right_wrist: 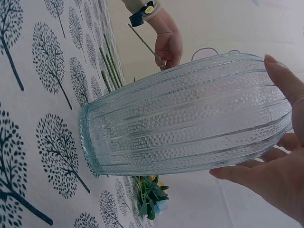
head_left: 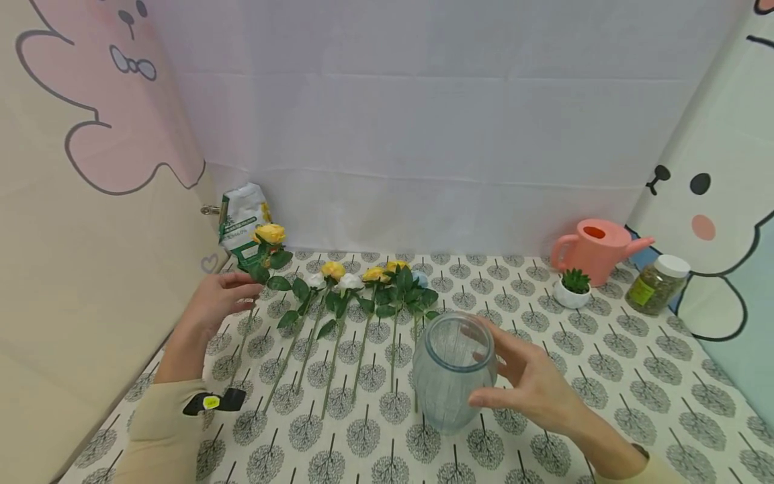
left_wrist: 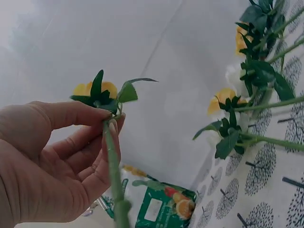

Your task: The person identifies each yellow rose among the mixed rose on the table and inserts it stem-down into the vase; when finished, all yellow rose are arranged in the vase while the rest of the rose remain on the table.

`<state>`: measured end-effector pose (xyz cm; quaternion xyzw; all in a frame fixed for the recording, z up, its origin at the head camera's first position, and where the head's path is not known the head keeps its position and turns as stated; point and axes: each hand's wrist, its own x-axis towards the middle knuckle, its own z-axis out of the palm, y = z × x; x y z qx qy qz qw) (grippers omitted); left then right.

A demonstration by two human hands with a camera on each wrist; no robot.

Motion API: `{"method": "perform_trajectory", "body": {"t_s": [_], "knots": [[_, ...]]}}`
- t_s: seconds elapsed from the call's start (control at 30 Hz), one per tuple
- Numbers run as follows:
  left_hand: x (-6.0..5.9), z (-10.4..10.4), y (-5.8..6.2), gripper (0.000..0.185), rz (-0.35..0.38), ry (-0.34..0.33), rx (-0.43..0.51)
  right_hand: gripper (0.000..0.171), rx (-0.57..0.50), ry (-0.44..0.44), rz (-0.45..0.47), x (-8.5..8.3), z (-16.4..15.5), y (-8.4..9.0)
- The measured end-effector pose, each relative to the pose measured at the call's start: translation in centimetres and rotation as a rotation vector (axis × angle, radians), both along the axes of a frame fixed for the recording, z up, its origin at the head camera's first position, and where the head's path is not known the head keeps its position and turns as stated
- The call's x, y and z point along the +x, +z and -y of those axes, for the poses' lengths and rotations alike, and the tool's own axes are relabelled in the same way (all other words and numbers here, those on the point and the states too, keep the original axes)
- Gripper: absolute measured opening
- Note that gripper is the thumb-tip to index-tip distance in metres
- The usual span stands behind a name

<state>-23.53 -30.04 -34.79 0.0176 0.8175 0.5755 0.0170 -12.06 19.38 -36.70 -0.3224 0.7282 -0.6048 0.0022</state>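
The person's left hand (head_left: 220, 299), at the middle left of the head view, is pinching the stem of a yellow rose (head_left: 269, 234) between thumb and curled fingers (left_wrist: 80, 142), lifting the bloom clear of the tree-printed tablecloth (head_left: 635, 376). In the left wrist view the stem is running down past the palm, with the flower just above the fingertips.

The right hand (head_left: 532, 383), lower centre-right, is cupping a ribbed glass vase (head_left: 450, 380) that is standing upright on the cloth. Its fingers are lying fairly straight along the vase wall and steadying it, not clenching around it; the right wrist view is showing the thumb and fingertips spread on the glass.

Just left of the vase, more roses (head_left: 363, 296) are lying side by side in a row, stems pointing toward the bottom of the frame. A green-and-white bag (head_left: 242, 225) is leaning in the upper left corner. A pink watering can (head_left: 595, 249), a small potted succulent (head_left: 573, 288) and a lidded jar (head_left: 658, 285) are sitting at the right.

To my eye, the stem is long and the vase mouth narrow, so it is worth sliding the grip lower on the stem, bringing its cut end over the opening first, and keeping the right hand braced so the glass is not tipping.
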Motion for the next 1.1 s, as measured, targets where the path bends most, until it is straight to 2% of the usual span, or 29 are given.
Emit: {"method": "perform_trajectory", "body": {"t_s": [0.17, 0.3, 0.5, 0.7, 0.97, 1.1], "knots": [[0.4, -0.5, 0.6, 0.004, 0.006, -0.029, 0.201, 0.101, 0.006, -0.014, 0.015, 0.1, 0.1, 0.1], [0.8, -1.1, 1.0, 0.006, 0.012, -0.049, 0.331, 0.101, 0.011, -0.015, -0.006, 0.1, 0.0, 0.0], [2.0, -3.1, 2.6, 0.014, 0.008, -0.127, 0.458, 0.101, 0.011, -0.011, -0.012, 0.1, -0.1, -0.1], [3.0, -5.2, 3.3, 0.022, 0.014, -0.234, 0.538, 0.1, 0.02, -0.022, 0.001, 0.1, -0.1, -0.1], [3.7, -7.0, 3.3, 0.019, 0.027, -0.258, 0.575, 0.099, 0.013, -0.016, 0.003, 0.1, -0.1, -0.1], [4.6, -8.4, 3.8, 0.023, 0.017, -0.309, 0.604, 0.1, 0.014, -0.013, 0.006, 0.1, -0.1, 0.0]]}}
